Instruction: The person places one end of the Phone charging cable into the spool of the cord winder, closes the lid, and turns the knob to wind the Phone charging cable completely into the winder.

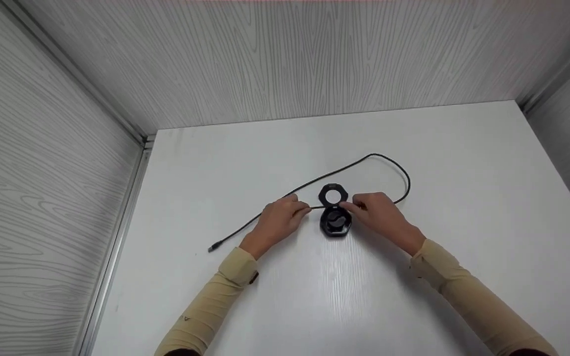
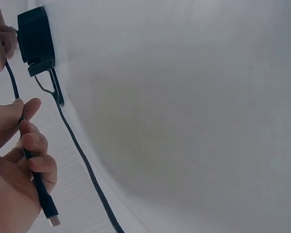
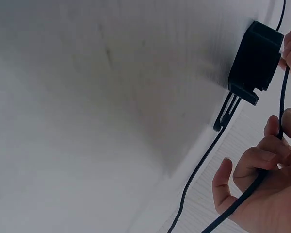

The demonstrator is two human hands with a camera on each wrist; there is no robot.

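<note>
A black many-sided case (image 1: 335, 228) sits on the table with its ring-shaped lid (image 1: 323, 196) swung back toward the far side. My left hand (image 1: 280, 220), just left of the case, pinches a black USB cable (image 1: 409, 184) between thumb and fingers. In the left wrist view a plug with a metal tip (image 2: 47, 206) sticks out below that hand's curled fingers. My right hand (image 1: 379, 215), to the right of the case, pinches the same cable. Between the two hands a short stretch of cable runs straight across the case near the lid's hinge.
From the right hand the cable loops out to the right, then runs back behind the lid to the left. Its other plug (image 1: 214, 246) lies on the white table (image 1: 206, 168). Wood-grain panels (image 1: 285, 59) stand at the back and both sides.
</note>
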